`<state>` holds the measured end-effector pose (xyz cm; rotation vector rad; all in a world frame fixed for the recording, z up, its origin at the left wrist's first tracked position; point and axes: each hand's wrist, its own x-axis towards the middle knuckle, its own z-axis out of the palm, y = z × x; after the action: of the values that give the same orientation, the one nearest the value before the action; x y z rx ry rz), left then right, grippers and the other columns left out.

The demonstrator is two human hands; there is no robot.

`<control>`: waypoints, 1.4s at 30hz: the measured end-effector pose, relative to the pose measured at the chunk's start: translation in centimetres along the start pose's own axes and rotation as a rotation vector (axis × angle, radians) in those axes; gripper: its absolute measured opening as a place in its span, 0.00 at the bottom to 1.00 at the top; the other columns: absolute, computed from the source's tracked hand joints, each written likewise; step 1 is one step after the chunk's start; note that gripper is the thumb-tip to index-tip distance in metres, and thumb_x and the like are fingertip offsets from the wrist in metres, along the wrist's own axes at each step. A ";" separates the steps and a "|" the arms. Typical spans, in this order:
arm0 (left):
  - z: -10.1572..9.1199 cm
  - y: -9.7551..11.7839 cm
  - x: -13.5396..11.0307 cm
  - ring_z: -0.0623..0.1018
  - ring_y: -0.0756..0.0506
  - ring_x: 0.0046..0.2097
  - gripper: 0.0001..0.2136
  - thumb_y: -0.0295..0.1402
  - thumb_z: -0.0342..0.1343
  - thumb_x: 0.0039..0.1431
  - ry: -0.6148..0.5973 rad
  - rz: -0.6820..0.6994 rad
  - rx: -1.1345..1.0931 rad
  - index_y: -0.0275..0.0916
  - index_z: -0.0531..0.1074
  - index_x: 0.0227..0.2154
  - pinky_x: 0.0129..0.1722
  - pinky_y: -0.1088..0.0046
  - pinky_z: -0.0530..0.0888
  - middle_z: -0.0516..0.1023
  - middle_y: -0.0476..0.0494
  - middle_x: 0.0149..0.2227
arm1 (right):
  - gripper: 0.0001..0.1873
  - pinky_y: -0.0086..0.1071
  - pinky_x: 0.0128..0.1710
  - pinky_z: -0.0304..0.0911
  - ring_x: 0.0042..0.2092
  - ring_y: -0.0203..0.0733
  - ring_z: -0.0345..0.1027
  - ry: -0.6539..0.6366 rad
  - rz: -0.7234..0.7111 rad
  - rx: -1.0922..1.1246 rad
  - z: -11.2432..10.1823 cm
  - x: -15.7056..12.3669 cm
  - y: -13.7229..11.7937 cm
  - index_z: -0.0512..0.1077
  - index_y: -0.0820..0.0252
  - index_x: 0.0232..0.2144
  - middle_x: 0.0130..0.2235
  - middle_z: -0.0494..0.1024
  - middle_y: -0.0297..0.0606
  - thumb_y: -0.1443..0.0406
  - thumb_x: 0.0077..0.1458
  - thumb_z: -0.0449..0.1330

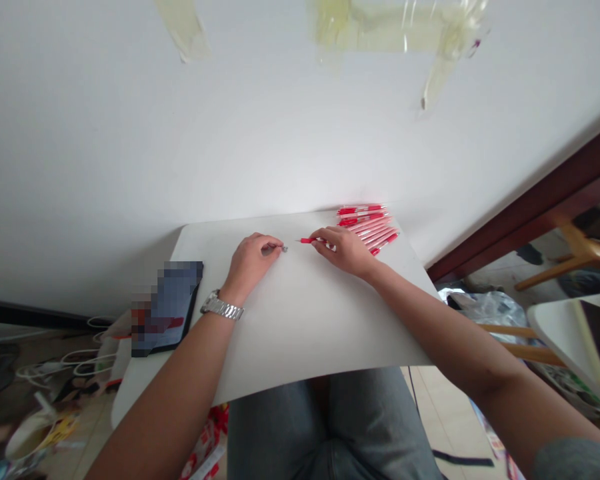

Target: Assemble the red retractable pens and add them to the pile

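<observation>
In my right hand [341, 248] is a red pen [307, 241], its thin tip pointing left. The fingers are closed around its barrel, above the white table [300, 320]. My left hand [257, 259] is pinched at the thumb and forefinger on a small metallic piece [285, 249], too small to name. A short gap separates that piece from the pen's tip. Just beyond my right hand lies a pile of several red and clear pens [367, 223], partly covered by the hand. On my left wrist is a silver watch [223, 305].
A phone or tablet [173, 307], partly pixelated, lies at the table's left edge. A white wall with yellowed tape [395, 27] rises behind the table. White cables [75, 363] tangle on the floor at left. A wooden chair [523, 343] and plastic bags stand at right.
</observation>
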<state>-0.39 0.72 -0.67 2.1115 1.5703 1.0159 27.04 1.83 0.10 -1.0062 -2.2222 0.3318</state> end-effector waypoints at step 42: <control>0.2 2.9 -0.4 0.81 0.45 0.45 0.06 0.36 0.61 0.70 0.028 0.244 -0.223 0.43 0.80 0.44 0.51 0.65 0.78 0.82 0.45 0.43 | 0.11 0.32 0.38 0.63 0.36 0.39 0.74 0.011 -0.029 0.042 0.0 -0.1 -0.2 0.79 0.58 0.50 0.41 0.84 0.40 0.61 0.72 0.59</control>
<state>1.73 -0.64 0.82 2.1740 1.1674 1.2417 26.94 1.58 0.12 -0.9503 -2.2086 0.3570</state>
